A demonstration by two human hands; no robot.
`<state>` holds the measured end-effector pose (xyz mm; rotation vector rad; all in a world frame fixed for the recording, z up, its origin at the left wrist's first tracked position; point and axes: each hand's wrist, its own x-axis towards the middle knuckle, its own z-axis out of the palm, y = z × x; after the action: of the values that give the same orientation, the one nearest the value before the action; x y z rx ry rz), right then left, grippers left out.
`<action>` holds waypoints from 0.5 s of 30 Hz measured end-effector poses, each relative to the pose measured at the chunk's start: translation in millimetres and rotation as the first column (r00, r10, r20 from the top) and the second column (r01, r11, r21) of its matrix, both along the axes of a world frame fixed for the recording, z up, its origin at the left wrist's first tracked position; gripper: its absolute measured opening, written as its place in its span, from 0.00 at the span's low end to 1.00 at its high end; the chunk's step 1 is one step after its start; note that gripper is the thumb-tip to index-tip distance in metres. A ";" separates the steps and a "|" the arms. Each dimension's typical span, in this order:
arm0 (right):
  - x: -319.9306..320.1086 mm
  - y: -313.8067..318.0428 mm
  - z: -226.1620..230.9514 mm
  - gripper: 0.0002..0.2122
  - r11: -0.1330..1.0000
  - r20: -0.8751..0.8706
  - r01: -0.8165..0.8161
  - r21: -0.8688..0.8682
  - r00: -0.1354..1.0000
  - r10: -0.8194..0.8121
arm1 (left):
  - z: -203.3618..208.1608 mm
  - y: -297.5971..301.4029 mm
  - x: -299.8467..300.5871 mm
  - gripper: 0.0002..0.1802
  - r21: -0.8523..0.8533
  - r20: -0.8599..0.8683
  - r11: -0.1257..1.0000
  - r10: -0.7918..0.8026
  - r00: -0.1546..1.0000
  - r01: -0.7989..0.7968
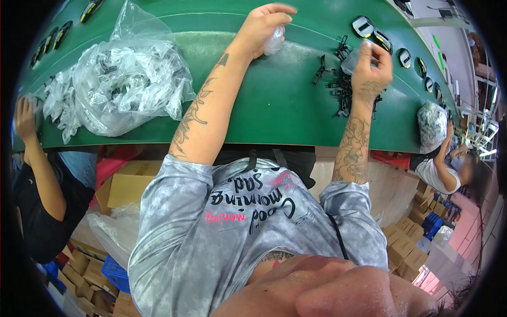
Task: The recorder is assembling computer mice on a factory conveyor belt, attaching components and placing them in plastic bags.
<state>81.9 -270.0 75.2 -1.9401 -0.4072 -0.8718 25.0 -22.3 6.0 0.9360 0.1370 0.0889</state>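
Observation:
My left hand (264, 30) is closed around a crumpled piece of clear plastic film (274, 42), above the middle of the green table. To the right, my right hand (373, 68) is raised with thumb and fingers pinched together; what they hold, if anything, is too small to make out. A translucent plastic piece (349, 63) shows beside its palm, and I cannot tell whether the hand grips it. Several black plastic brackets (342, 95) lie in a loose pile under and beside that hand. At the left stands a large clear bag (132, 79), full of small plastic-wrapped parts.
The green worktable (264, 105) has a curved raised strip along which black-and-yellow devices (381, 39) sit. Co-workers are at both sides: a person's hand (25, 117) at far left, another person's arm (446, 142) by a filled bag (432, 127). Cardboard boxes (134, 185) stand below.

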 end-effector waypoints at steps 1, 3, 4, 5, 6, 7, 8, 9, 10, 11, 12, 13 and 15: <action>-1.6 4.3 -1.3 0.11 0.997 -0.126 -0.061 -0.050 0.991 0.054 | -4.1 2.7 1.0 0.20 -0.130 0.015 0.991 -0.022 1.000 0.024; -3.6 -6.3 10.2 0.09 0.994 0.112 -0.021 0.110 0.994 0.009 | -11.8 6.2 7.3 0.22 -0.173 0.050 0.983 -0.048 0.998 0.056; -0.5 -4.7 14.4 0.09 0.975 0.153 -0.083 0.208 0.987 0.052 | -15.2 6.9 10.2 0.24 -0.211 0.085 0.973 -0.076 0.993 0.092; -2.9 0.4 17.3 0.09 0.941 0.188 -0.147 0.306 0.978 0.091 | -17.7 5.5 9.3 0.24 -0.211 0.082 0.974 -0.069 0.994 0.085; -8.2 8.3 16.8 0.09 0.939 0.186 -0.155 0.307 0.977 0.101 | -19.3 4.3 8.7 0.21 -0.289 0.076 0.957 0.038 0.996 -0.014; -15.8 20.7 12.8 0.09 0.940 0.092 -0.168 0.297 0.985 0.147 | -20.4 5.0 7.8 0.22 -0.363 0.063 0.925 0.147 0.987 -0.115; -20.5 33.1 10.7 0.09 0.943 0.005 -0.175 0.283 0.983 0.182 | -13.8 0.8 6.5 0.22 -0.364 0.069 0.924 0.152 0.986 -0.117; -27.6 47.9 3.3 0.08 0.907 0.016 -0.308 0.287 0.948 0.317 | -4.3 -4.7 -3.1 0.22 -0.476 0.154 0.879 0.075 0.985 0.008; -33.9 61.8 0.7 0.06 0.915 0.000 -0.398 0.071 0.917 0.399 | 4.4 -8.4 -7.7 0.26 -0.567 0.246 0.813 0.013 0.969 0.133; -43.1 84.6 -0.8 0.04 0.849 -0.034 -0.512 -0.129 0.858 0.512 | 5.3 -9.6 -8.9 0.33 -0.486 0.287 0.865 0.021 0.958 0.127; -46.1 104.3 -3.4 0.04 0.817 -0.035 -0.567 -0.103 0.823 0.567 | 9.1 -13.8 -3.7 0.41 -0.422 0.384 0.890 0.003 0.923 0.172; -46.0 115.6 -8.9 0.03 0.798 -0.085 -0.534 -0.280 0.841 0.534 | 6.9 -15.9 -2.6 0.40 -0.406 0.316 0.888 -0.087 0.945 0.217; -57.4 150.0 1.1 0.06 0.697 -0.356 -0.580 -0.422 0.813 0.460 | -19.3 2.2 10.6 0.26 -0.576 0.266 0.799 -0.017 0.964 0.173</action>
<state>24.6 -120.1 76.3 -2.1904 -1.0906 -0.1533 35.6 -20.1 -13.2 0.2878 -0.1164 0.0621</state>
